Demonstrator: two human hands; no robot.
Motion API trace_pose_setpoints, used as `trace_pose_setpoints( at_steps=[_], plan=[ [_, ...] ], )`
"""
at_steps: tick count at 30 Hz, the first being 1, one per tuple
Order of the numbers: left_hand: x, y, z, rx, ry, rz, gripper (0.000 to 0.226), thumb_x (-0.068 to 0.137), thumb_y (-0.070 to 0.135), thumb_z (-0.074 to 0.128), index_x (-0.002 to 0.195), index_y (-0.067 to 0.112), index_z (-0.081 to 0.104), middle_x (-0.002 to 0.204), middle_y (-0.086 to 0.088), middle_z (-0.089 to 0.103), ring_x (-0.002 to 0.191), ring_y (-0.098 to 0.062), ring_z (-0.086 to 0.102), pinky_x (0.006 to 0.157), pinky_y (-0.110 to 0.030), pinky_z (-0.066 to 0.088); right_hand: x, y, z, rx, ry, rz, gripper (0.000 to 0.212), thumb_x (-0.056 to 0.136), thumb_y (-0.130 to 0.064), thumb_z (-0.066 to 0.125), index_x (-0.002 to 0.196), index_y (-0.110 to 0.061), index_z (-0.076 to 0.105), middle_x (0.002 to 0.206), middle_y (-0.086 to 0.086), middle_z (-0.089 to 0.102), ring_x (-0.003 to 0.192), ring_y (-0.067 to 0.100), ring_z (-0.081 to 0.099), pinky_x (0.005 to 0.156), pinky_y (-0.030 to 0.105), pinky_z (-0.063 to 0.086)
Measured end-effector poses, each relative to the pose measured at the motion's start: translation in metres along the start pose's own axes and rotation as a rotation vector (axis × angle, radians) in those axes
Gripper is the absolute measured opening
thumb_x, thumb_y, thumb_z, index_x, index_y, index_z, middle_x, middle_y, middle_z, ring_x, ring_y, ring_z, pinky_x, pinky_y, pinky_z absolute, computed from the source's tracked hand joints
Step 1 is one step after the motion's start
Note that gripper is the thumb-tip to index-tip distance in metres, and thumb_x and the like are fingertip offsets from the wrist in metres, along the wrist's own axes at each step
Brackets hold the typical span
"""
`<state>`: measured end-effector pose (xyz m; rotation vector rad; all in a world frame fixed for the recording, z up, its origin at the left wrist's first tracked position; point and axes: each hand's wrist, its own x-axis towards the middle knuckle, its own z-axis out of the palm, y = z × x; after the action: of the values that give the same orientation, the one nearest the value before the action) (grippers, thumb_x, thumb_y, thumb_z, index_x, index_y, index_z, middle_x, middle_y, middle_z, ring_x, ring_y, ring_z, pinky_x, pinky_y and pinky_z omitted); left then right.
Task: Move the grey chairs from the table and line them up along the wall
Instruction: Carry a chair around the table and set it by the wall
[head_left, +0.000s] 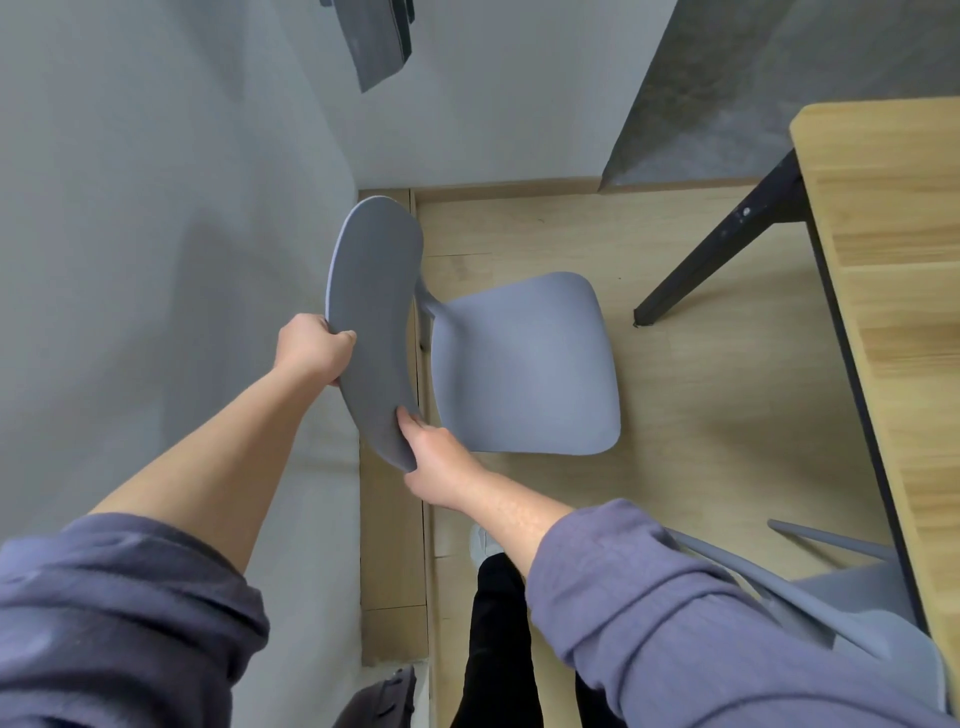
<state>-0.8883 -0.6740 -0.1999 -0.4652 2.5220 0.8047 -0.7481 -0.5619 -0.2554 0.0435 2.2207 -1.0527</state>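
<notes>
A grey chair (524, 364) stands on the wooden floor with its curved backrest against the grey wall (171, 218) on the left. My left hand (311, 348) grips the backrest's upper edge from the wall side. My right hand (441, 462) holds the backrest's near lower end. A second grey chair (862, 608) sits at the bottom right, partly tucked under the wooden table (893, 291) and partly hidden by my right sleeve.
The table's black leg (722, 254) slants down to the floor right of the held chair. A wooden skirting board (389, 545) runs along the wall. My leg and shoe (483, 540) stand below the chair. A dark object (379, 696) lies at the bottom edge.
</notes>
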Motion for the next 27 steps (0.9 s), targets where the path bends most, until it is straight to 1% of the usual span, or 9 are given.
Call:
trace_pose_setpoints(
  at_steps=[8,11,14,16,18,21,23,25,27],
  plan=[
    [0.015,-0.001,-0.009,0.009,-0.006,0.007,0.011,0.088,0.013,0.056,0.086,0.003,0.061,0.091,-0.016,0.063,0.068,-0.035,0.065,0.078,-0.043,0.058,0.016,-0.010,0.001,0.025,-0.001,0.011,0.077,0.084,0.003,0.049,0.151,-0.012,0.014,0.149,0.013,0.036,0.126,0.036,0.046,0.097,0.046,0.047],
    [0.017,-0.008,-0.009,0.022,-0.003,-0.003,0.011,0.088,0.014,0.056,0.088,0.005,0.061,0.091,-0.016,0.062,0.069,-0.034,0.064,0.077,-0.041,0.057,0.019,-0.010,0.006,0.017,-0.040,0.006,0.080,0.085,0.001,0.050,0.152,-0.018,0.011,0.154,0.011,0.030,0.128,0.035,0.045,0.097,0.047,0.048],
    [0.018,-0.023,-0.010,0.060,0.032,0.001,0.017,0.090,0.018,0.054,0.089,0.002,0.062,0.090,-0.017,0.063,0.070,-0.033,0.063,0.073,-0.036,0.053,0.019,-0.012,0.014,0.014,-0.083,-0.013,0.084,0.085,0.000,0.052,0.153,-0.021,0.007,0.159,0.010,0.021,0.135,0.036,0.039,0.104,0.046,0.043],
    [0.017,-0.028,-0.010,0.073,0.055,0.029,0.023,0.092,0.021,0.053,0.090,0.000,0.063,0.090,-0.019,0.064,0.072,-0.034,0.063,0.072,-0.036,0.051,0.020,-0.011,0.015,0.013,-0.087,-0.019,0.085,0.085,-0.001,0.052,0.153,-0.021,0.005,0.161,0.009,0.014,0.138,0.035,0.036,0.107,0.046,0.040],
    [0.016,-0.029,-0.008,0.056,0.050,0.048,0.023,0.092,0.022,0.053,0.093,0.001,0.064,0.090,-0.018,0.064,0.075,-0.033,0.063,0.074,-0.036,0.052,0.020,-0.007,0.012,-0.008,-0.099,-0.022,0.084,0.087,-0.002,0.052,0.153,-0.019,0.003,0.162,0.009,0.014,0.139,0.035,0.035,0.107,0.046,0.040],
    [0.012,-0.034,-0.001,-0.015,-0.015,-0.013,0.027,0.092,0.021,0.055,0.110,0.002,0.063,0.100,-0.014,0.063,0.081,-0.033,0.063,0.075,-0.040,0.055,0.016,0.004,0.009,-0.047,-0.114,0.018,0.079,0.088,-0.001,0.049,0.153,-0.018,0.008,0.155,0.011,0.031,0.135,0.034,0.039,0.104,0.044,0.042],
    [0.011,-0.038,0.003,-0.013,-0.038,-0.036,0.033,0.093,0.023,0.055,0.115,-0.001,0.059,0.110,-0.018,0.064,0.090,-0.037,0.064,0.077,-0.044,0.056,0.012,0.015,0.008,-0.075,-0.109,0.070,0.077,0.088,0.000,0.046,0.154,-0.019,0.011,0.157,0.010,0.030,0.139,0.031,0.036,0.107,0.040,0.040],
    [0.010,-0.037,0.004,0.009,-0.027,-0.048,0.035,0.093,0.025,0.052,0.115,-0.002,0.056,0.118,-0.025,0.061,0.099,-0.042,0.062,0.084,-0.049,0.055,0.006,0.025,0.003,-0.074,-0.079,0.114,0.075,0.089,0.001,0.044,0.154,-0.020,0.012,0.158,0.007,0.028,0.142,0.029,0.031,0.109,0.037,0.037],
    [0.008,-0.034,0.006,0.022,-0.012,-0.071,0.036,0.094,0.025,0.050,0.118,-0.002,0.053,0.122,-0.027,0.059,0.106,-0.044,0.058,0.088,-0.049,0.052,-0.002,0.032,-0.009,-0.067,-0.033,0.131,0.071,0.091,-0.001,0.041,0.154,-0.020,0.014,0.159,0.004,0.025,0.144,0.025,0.027,0.111,0.034,0.032]
  ],
)
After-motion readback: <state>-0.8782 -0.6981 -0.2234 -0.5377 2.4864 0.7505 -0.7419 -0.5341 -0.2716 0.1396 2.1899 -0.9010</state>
